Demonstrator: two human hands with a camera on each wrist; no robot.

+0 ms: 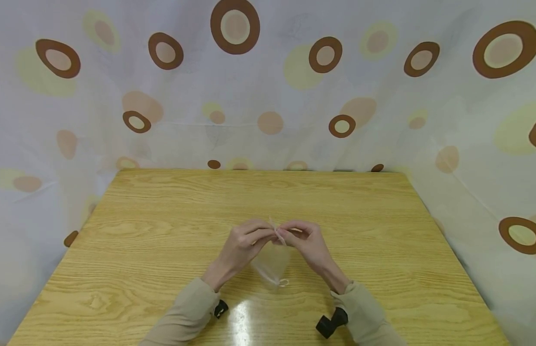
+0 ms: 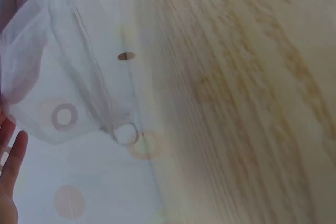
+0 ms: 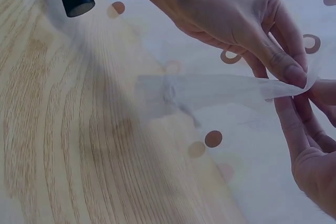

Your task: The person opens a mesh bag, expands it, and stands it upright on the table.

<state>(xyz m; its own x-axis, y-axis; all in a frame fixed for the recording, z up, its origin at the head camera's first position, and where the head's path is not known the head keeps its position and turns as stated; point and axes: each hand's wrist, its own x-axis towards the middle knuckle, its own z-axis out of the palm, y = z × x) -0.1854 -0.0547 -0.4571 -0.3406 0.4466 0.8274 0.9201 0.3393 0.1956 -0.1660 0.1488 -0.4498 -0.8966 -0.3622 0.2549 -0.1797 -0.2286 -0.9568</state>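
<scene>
A sheer white drawstring pouch [image 1: 271, 263] hangs just above the table between the two hands in the head view. My left hand [image 1: 246, 240] pinches its upper edge from one side. From the other side my right hand [image 1: 305, 240] pinches the same edge, its fingertips meeting the left ones. At the pouch's lower end dangles a small white cord loop [image 1: 283, 282]. The left wrist view shows the thin fabric [image 2: 79, 61] stretched down to that loop. In the right wrist view, the left thumb presses on gathered fabric [image 3: 283, 88]; the pouch looks flat.
A light wood-grain table [image 1: 164, 206] lies under both hands. Behind and beside it hangs a pale curtain [image 1: 268, 86] with brown, peach and yellow spots. A black camera [image 1: 330, 324] is strapped at the right wrist, another black device [image 1: 221, 308] at the left.
</scene>
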